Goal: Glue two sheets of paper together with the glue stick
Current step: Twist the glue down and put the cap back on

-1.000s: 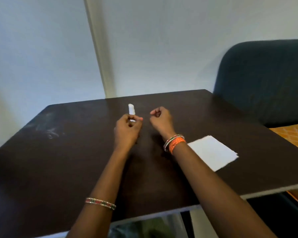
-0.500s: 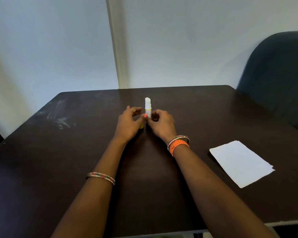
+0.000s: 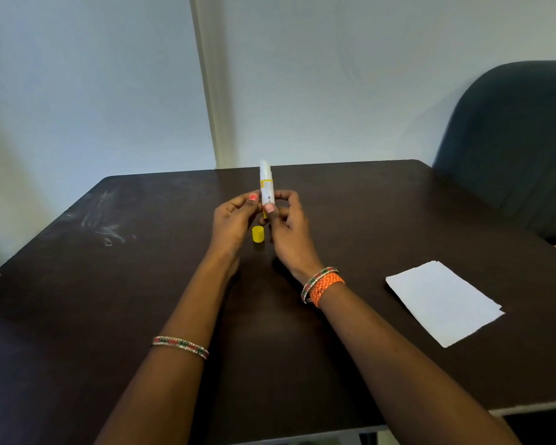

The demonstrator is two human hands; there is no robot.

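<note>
A white glue stick (image 3: 266,184) with a yellow band stands upright above the middle of the dark table (image 3: 109,300), its white glue tip bare. My left hand (image 3: 235,220) and my right hand (image 3: 288,226) both pinch its lower body from either side. Its yellow cap (image 3: 258,234) stands on the table just below, between my hands. White paper sheets (image 3: 442,301) lie stacked at the right, the edge of a lower sheet peeking out; neither hand touches them.
A dark blue upholstered chair (image 3: 511,139) stands past the table's right far corner. White walls rise behind the table. Pale scuff marks (image 3: 106,220) show on the left of the tabletop. The near table edge (image 3: 527,409) runs along the bottom right.
The glue stick has been lifted higher in both hands. The yellow cap now shows standing on the table below it. The camera view has moved closer.
</note>
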